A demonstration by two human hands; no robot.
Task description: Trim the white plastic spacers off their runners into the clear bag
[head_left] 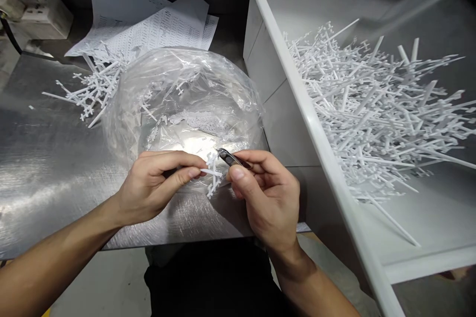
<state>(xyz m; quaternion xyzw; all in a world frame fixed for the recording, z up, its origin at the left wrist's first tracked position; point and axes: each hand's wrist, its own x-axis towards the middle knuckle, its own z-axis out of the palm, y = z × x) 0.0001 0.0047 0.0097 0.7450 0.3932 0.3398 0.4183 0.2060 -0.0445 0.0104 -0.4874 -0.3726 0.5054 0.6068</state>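
My left hand [159,183] pinches the stem of a white plastic sprue [213,172], a thin rod with small branches at its end. In my right hand [266,188] is a metal nail clipper [229,157], gripped between thumb and fingers. Its jaws are at the upper part of the sprue; whether they touch it I cannot tell. Both hands are over the near rim of a transparent plastic bag [238,81], which lies open on the metal table. Small white pieces [197,120] are inside the bag.
A large white bin [310,124] full of white sprues [372,109] stands to the right. More sprues [98,84] lie piled left of the bag. Printed sheets [148,25] and a socket box [46,17] are at the back of the metal table [48,158].
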